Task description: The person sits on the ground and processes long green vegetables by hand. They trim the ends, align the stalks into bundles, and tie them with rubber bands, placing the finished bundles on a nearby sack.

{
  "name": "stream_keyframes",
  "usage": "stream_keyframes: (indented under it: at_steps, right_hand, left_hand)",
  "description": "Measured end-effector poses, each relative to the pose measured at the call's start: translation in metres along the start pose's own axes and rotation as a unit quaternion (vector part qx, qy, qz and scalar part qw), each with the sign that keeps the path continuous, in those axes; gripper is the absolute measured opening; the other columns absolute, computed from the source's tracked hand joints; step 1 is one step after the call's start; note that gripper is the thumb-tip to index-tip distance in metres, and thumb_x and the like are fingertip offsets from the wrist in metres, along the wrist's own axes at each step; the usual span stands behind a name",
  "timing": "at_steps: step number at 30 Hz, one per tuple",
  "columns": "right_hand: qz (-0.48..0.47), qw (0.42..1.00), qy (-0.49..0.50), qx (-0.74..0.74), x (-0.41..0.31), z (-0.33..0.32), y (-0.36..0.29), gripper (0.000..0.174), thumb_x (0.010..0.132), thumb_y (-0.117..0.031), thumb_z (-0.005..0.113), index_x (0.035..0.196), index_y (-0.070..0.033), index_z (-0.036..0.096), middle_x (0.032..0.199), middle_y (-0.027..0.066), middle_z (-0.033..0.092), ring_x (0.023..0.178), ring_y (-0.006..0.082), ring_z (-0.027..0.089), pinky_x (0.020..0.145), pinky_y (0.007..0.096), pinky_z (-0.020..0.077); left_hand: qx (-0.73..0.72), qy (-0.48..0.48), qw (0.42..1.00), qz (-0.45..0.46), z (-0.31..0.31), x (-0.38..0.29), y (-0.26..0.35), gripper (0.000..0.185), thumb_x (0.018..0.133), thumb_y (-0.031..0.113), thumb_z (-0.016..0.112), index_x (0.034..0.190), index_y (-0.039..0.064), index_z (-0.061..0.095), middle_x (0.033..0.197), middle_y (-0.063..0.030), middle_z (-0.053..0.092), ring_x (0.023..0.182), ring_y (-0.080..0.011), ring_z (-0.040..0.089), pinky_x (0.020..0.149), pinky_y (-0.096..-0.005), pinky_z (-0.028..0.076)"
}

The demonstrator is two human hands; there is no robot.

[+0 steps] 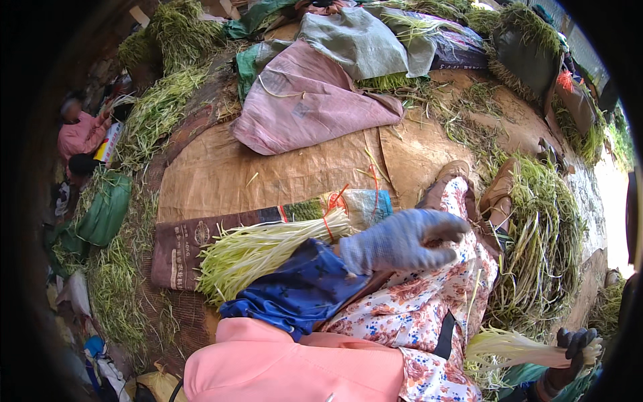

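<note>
My left hand [409,241], in a blue-grey knitted glove, is above my lap with its thumb and fingers apart and nothing visible between them. Beside its blue sleeve, a bundle of pale yellow-green leafy stalks [276,243] lies across a printed woven sack [173,251]. A red tie [328,225] circles its pale end, close to the left wrist. Far to the lower right, my right hand [575,346], in a dark glove, is shut around the pale ends of a loose bunch of similar stalks [507,347]; the leafy ends point left, and part of the arm is outside the picture.
Heaped stalks [537,246] flank my outstretched legs on the right. More stalks [155,110] lie at left, near a green sack [105,208] and a person in pink [83,130]. A pink woven sack [311,100] and grey-green sack [356,42] lie ahead on brown sheeting [216,173].
</note>
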State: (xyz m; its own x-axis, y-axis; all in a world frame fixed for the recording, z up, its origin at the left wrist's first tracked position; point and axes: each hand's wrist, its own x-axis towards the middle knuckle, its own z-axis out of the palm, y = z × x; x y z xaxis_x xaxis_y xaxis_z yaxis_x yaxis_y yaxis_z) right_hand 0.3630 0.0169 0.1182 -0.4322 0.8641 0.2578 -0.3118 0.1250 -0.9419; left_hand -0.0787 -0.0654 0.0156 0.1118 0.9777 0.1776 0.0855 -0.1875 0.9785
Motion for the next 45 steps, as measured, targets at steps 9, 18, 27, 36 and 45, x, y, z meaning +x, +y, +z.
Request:
stream_keyframes:
  at_steps: [9,18,27,36,45]
  right_hand:
    - [-0.117,0.978,0.084,-0.150,-0.072,-0.050,-0.130,0.042,0.094,-0.017,0.040,0.130,0.003,0.037,0.119,0.0179,0.054,0.112,0.0277,0.052,0.101,0.0406,0.0373]
    - [-0.285,0.763,0.168,-0.556,-0.075,-0.016,-0.200,0.067,0.078,-0.024,0.070,0.132,-0.001,0.037,0.131,0.0187,0.045,0.122,0.0312,0.044,0.105,0.0417,0.0338]
    - [-0.304,0.768,0.371,-0.425,-0.115,-0.005,-0.223,0.055,0.084,-0.024,0.059,0.129,-0.001,0.039,0.105,0.0180,0.058,0.085,0.0286,0.063,0.077,0.0414,0.0534]
    - [-0.187,0.668,0.588,-0.417,-0.147,0.052,-0.169,0.027,0.084,-0.015,0.057,0.107,0.001,0.052,0.084,0.0148,0.060,0.071,0.0272,0.059,0.064,0.0376,0.0519]
    - [-0.083,0.886,0.299,-0.345,-0.206,0.054,-0.105,0.032,0.082,-0.005,0.058,0.113,0.002,0.051,0.086,0.0088,0.060,0.074,0.0154,0.057,0.071,0.0274,0.0472]
  left_hand:
    - [0.595,0.023,0.678,-0.431,-0.086,-0.133,-0.145,0.113,0.054,0.067,0.068,0.138,0.005,0.028,0.140,-0.0177,0.032,0.133,-0.0305,0.025,0.110,-0.0473,0.007]
    - [0.524,0.082,0.755,-0.386,-0.096,-0.145,-0.172,0.087,0.056,0.039,0.077,0.127,0.003,0.042,0.110,-0.0205,0.057,0.103,-0.0362,0.054,0.091,-0.0422,0.041]
    - [0.277,0.505,0.805,-0.143,-0.146,-0.252,-0.024,0.076,0.069,0.009,0.077,0.131,-0.002,0.035,0.125,-0.0161,0.048,0.107,-0.0281,0.053,0.091,-0.0387,0.046]
    - [0.250,0.555,0.745,0.275,-0.143,-0.277,0.168,0.080,0.070,0.025,0.077,0.131,-0.002,0.033,0.119,-0.0168,0.052,0.103,-0.0274,0.057,0.086,-0.0393,0.049]
    - [0.196,-0.062,0.976,0.068,-0.005,-0.024,0.133,0.062,0.064,0.005,0.079,0.119,0.002,0.050,0.107,-0.0049,0.060,0.098,-0.0138,0.055,0.086,-0.0284,0.045]
